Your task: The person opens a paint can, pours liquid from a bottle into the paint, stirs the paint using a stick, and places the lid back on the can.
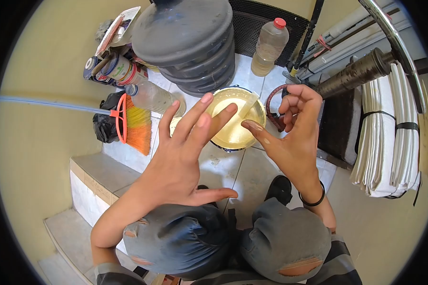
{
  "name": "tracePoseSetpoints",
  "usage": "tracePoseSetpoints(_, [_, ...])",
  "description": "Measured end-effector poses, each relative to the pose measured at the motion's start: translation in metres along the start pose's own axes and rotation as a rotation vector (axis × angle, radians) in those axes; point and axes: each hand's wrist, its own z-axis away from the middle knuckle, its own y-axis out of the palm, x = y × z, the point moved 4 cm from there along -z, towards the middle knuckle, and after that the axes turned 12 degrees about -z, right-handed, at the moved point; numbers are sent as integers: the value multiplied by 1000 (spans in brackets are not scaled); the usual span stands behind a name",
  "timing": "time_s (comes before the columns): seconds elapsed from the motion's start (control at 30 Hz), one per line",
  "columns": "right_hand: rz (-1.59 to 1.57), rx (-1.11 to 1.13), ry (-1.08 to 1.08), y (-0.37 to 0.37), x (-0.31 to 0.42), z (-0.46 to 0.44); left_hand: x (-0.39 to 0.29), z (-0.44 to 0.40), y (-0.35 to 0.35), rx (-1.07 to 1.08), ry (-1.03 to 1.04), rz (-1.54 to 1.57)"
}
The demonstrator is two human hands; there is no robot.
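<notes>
Cream-coloured paint lies in a round, open-topped can, which we find standing on the pale tiled floor, ahead of the wearer's knees and, from our viewpoint, between the two raised hands. We note a pale flat strip leaning in the can, toward its upper right. The left hand shows us its back, bare, with fingers and thumb spread wide; its index finger overlaps the paint in our line of sight, and we cannot tell whether the two touch. On the right hand we see the fingers curled and the thumb extended toward the can, well apart from the fingertips and marked with pale smears. A dark wristband circles the right wrist. Beyond the can we observe a large, dark grey, ribbed water jug and an upright clear bottle with a red cap. Farther left we distinguish a second clear bottle, tilted, and a broom with orange and yellow bristles beside a black plastic bag. At far right, black straps bind white folded bundles.
</notes>
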Motion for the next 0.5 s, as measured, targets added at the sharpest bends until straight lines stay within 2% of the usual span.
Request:
tracePoseSetpoints(0.03, [31,1,5,-2,0,0,1,2,5,1,0,1])
tracePoseSetpoints(0.1, [31,-8,-46,-3,2,2,-4,10,12,2,155,25])
tracePoseSetpoints(0.17, [30,-16,-101,-1,4,4,-16,-1,8,165,205,-75])
tracePoseSetpoints(0.23, [51,-71,-233,-2,9,8,-19,-4,11,166,219,-54])
tracePoseSetpoints(0.27, [51,-73,-232,-4,13,7,-18,-3,11,181,216,-89])
tracePoseSetpoints(0.43, [310,-91,-442,-17,29,6,-19,-5,5,180,175,-166])
tracePoseSetpoints(0.5, [292,-91,-398,-19,23,9,-18,-5,0,209,144,-182])
